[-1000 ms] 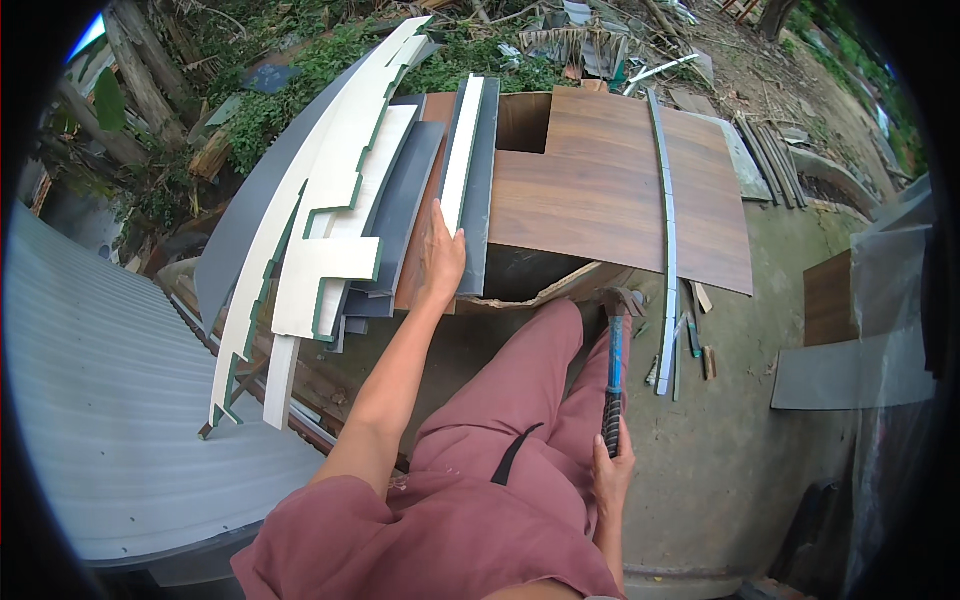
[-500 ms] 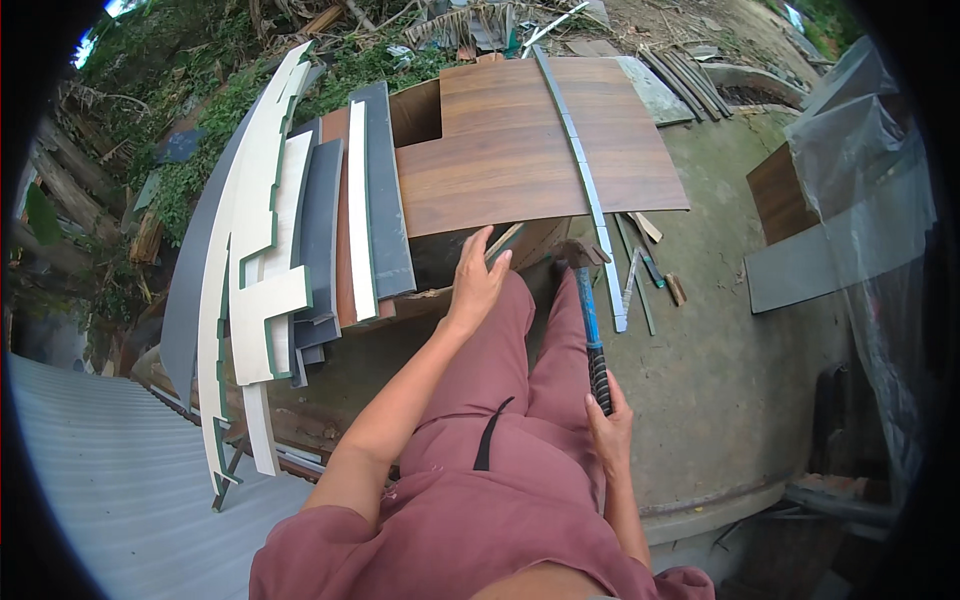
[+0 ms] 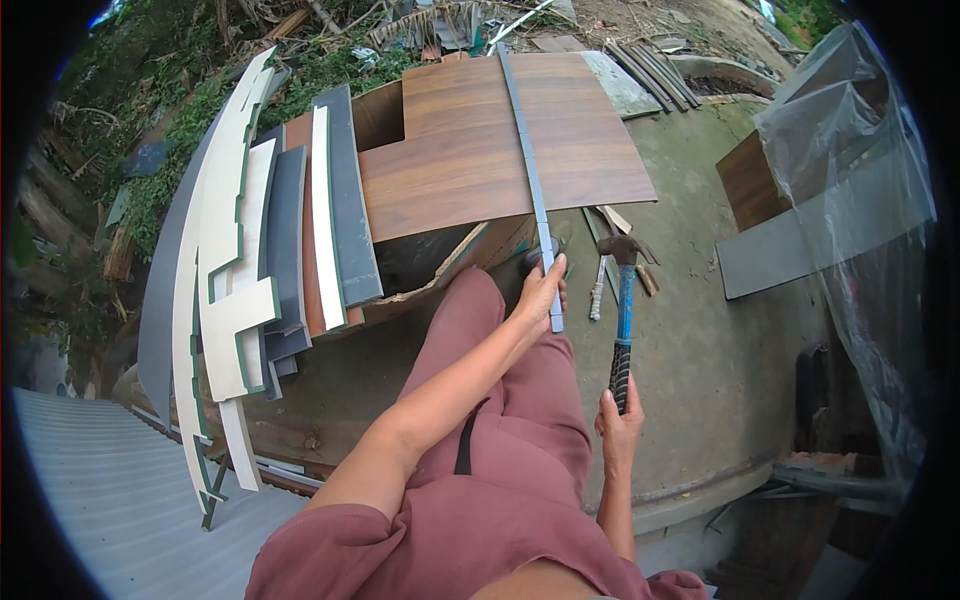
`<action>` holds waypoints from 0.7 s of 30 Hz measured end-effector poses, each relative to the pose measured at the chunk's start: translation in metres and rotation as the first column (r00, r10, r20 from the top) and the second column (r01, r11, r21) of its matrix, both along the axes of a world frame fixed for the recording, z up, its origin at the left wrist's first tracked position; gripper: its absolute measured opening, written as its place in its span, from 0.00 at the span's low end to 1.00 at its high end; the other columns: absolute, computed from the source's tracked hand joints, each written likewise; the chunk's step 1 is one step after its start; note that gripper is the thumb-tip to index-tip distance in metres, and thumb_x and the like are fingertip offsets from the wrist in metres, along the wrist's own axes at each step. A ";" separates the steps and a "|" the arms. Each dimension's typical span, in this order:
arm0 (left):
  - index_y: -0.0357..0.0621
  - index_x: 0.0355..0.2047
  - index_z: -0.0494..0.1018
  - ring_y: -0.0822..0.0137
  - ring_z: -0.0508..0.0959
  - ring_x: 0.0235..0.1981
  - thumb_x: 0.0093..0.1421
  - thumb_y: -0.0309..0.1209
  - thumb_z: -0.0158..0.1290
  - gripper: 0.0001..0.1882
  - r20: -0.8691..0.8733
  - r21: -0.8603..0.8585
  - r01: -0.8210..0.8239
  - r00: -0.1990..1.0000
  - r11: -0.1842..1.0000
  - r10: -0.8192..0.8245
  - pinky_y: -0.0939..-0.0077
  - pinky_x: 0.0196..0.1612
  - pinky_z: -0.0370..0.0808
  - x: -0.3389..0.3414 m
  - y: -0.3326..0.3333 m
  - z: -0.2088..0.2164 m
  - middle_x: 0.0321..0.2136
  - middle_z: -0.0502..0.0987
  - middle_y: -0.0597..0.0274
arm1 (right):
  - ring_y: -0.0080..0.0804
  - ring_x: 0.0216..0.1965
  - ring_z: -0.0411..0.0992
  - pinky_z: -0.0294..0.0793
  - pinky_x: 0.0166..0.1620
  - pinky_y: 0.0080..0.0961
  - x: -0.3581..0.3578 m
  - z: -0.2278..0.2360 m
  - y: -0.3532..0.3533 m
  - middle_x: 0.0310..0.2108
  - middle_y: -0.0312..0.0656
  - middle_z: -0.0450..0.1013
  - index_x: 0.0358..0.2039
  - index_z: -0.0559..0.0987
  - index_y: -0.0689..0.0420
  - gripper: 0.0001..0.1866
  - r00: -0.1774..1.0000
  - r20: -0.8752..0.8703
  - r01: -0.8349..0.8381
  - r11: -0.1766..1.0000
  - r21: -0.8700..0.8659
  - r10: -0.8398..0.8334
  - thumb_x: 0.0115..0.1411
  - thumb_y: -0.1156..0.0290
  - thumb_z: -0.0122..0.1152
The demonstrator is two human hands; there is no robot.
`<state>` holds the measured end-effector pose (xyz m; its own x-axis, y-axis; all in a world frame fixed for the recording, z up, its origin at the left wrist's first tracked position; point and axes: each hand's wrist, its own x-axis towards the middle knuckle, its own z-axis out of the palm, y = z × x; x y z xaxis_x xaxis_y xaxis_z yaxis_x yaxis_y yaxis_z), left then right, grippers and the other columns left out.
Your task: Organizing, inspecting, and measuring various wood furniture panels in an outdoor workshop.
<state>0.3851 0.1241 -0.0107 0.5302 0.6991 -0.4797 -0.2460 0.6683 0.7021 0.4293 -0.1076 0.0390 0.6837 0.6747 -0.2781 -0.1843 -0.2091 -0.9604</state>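
Note:
My left hand [image 3: 541, 292] is closed around the near end of a long, thin grey metal strip [image 3: 521, 135]. The strip lies across a brown wood-grain board [image 3: 455, 150] and juts past its near edge. Out to the right, my right hand [image 3: 620, 428] grips the lower handle of a claw hammer [image 3: 626, 310]. The hammer stands head up, with a blue and black handle and a rusty head. The board, with a notch at its left corner, rests on a worn box-like base [image 3: 465, 250].
White and dark cut panels [image 3: 240, 310] are stacked at the left. Beyond the hammer lie small tools and a wooden-handled piece [image 3: 648, 280] on the concrete floor [image 3: 700, 400]. A plastic-draped stack [image 3: 840, 170] stands right; corrugated sheet [image 3: 90, 480] lies lower left.
My left hand has moved right and down from beside the board and taken hold of the metal strip. The hammer has shifted right, its head swung clear of my leg.

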 end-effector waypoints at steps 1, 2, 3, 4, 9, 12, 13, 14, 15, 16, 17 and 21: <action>0.47 0.36 0.61 0.76 0.65 0.16 0.59 0.48 0.54 0.20 0.008 0.000 -0.030 1.000 1.000 0.030 0.81 0.18 0.65 -0.015 0.001 0.002 0.20 0.66 0.69 | 0.12 0.14 0.57 0.56 0.15 0.13 0.000 -0.002 0.000 0.20 0.28 0.61 0.61 0.60 0.61 0.28 1.000 -0.011 -0.001 1.000 -0.010 0.001 0.60 0.76 0.54; 0.46 0.39 0.62 0.78 0.63 0.16 0.62 0.45 0.52 0.18 -0.023 -0.020 -0.068 0.997 0.998 0.067 0.82 0.17 0.63 -0.031 0.004 0.001 0.20 0.64 0.70 | 0.12 0.14 0.57 0.56 0.15 0.14 0.000 -0.002 0.001 0.19 0.28 0.61 0.61 0.60 0.61 0.29 1.000 -0.021 -0.008 1.000 -0.016 0.008 0.60 0.76 0.54; 0.44 0.44 0.63 0.79 0.61 0.15 0.63 0.46 0.50 0.20 -0.009 -0.045 -0.041 0.999 0.998 0.041 0.84 0.17 0.60 -0.049 0.005 0.008 0.20 0.63 0.70 | 0.12 0.14 0.57 0.56 0.15 0.14 0.001 -0.003 0.002 0.19 0.28 0.61 0.61 0.60 0.61 0.29 1.000 -0.026 -0.007 1.000 -0.016 0.007 0.60 0.76 0.54; 0.42 0.48 0.62 0.80 0.60 0.15 0.63 0.46 0.49 0.22 0.002 -0.079 -0.020 1.000 0.997 0.021 0.86 0.17 0.59 -0.067 0.005 0.012 0.20 0.62 0.70 | 0.12 0.14 0.57 0.56 0.15 0.14 0.002 -0.004 0.004 0.19 0.28 0.61 0.61 0.60 0.61 0.28 0.999 -0.015 -0.030 0.999 -0.031 0.029 0.60 0.76 0.54; 0.42 0.48 0.63 0.80 0.61 0.14 0.64 0.48 0.46 0.23 -0.160 -0.030 0.069 0.984 0.997 -0.073 0.85 0.16 0.59 -0.149 -0.007 0.032 0.20 0.65 0.69 | 0.16 0.18 0.62 0.63 0.22 0.16 0.008 -0.004 0.023 0.22 0.31 0.67 0.58 0.66 0.61 0.27 0.993 0.051 -0.100 0.992 -0.081 0.105 0.57 0.75 0.58; 0.41 0.48 0.64 0.79 0.63 0.15 0.65 0.48 0.45 0.23 -0.294 0.025 0.063 0.954 0.998 -0.053 0.84 0.16 0.60 -0.184 -0.019 0.037 0.20 0.65 0.70 | 0.22 0.27 0.71 0.71 0.32 0.22 0.022 -0.008 0.049 0.30 0.37 0.75 0.57 0.68 0.59 0.27 0.908 0.386 -0.119 0.983 -0.139 0.164 0.55 0.73 0.60; 0.41 0.47 0.64 0.79 0.63 0.14 0.65 0.48 0.45 0.22 -0.304 0.034 0.053 0.952 0.998 -0.040 0.83 0.16 0.61 -0.194 -0.023 0.035 0.19 0.65 0.70 | 0.25 0.32 0.73 0.71 0.36 0.24 0.027 0.001 0.061 0.33 0.41 0.76 0.57 0.69 0.57 0.27 0.867 0.467 -0.120 0.982 -0.148 0.176 0.55 0.72 0.60; 0.41 0.47 0.64 0.79 0.63 0.14 0.65 0.48 0.44 0.22 -0.314 0.047 0.044 0.949 0.998 -0.027 0.83 0.16 0.61 -0.203 -0.026 0.033 0.18 0.64 0.71 | 0.29 0.36 0.76 0.71 0.41 0.26 0.031 0.006 0.074 0.37 0.45 0.78 0.56 0.69 0.55 0.27 0.819 0.543 -0.118 0.981 -0.155 0.184 0.54 0.71 0.61; 0.41 0.47 0.64 0.79 0.63 0.14 0.65 0.48 0.44 0.22 -0.313 0.050 0.062 0.949 0.997 -0.043 0.83 0.16 0.61 -0.209 -0.029 0.034 0.18 0.64 0.71 | 0.29 0.36 0.76 0.71 0.41 0.26 0.036 0.010 0.087 0.37 0.45 0.78 0.56 0.69 0.55 0.27 0.822 0.544 -0.100 0.983 -0.152 0.168 0.54 0.71 0.61; 0.41 0.47 0.64 0.79 0.63 0.14 0.65 0.47 0.45 0.22 -0.307 0.027 0.050 0.951 0.998 -0.039 0.83 0.16 0.61 -0.215 -0.033 0.035 0.18 0.64 0.71 | 0.33 0.36 0.76 0.72 0.40 0.27 0.042 0.014 0.099 0.37 0.48 0.77 0.56 0.70 0.53 0.26 0.795 0.582 -0.092 0.981 -0.169 0.174 0.54 0.70 0.60; 0.41 0.47 0.65 0.79 0.63 0.14 0.65 0.46 0.45 0.21 -0.301 0.004 0.036 0.953 0.999 -0.033 0.84 0.16 0.60 -0.220 -0.035 0.036 0.17 0.63 0.71 | 0.37 0.36 0.77 0.72 0.39 0.28 0.049 0.018 0.113 0.37 0.50 0.76 0.55 0.70 0.51 0.26 0.765 0.617 -0.083 0.979 -0.186 0.182 0.55 0.69 0.60; 0.42 0.45 0.65 0.80 0.61 0.13 0.62 0.43 0.52 0.19 -0.318 -0.015 0.055 0.947 0.998 -0.057 0.85 0.14 0.59 -0.229 -0.044 0.038 0.16 0.61 0.72 | 0.49 0.36 0.75 0.71 0.38 0.39 0.091 0.023 0.184 0.33 0.52 0.76 0.54 0.70 0.49 0.25 0.581 0.797 -0.005 0.980 -0.199 0.164 0.54 0.65 0.61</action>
<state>0.1560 0.0803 0.0268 0.3875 0.6697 -0.6336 0.0270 0.6787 0.7339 0.5207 0.0766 0.0622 0.6203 0.7426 0.2524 0.6757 -0.3424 -0.6529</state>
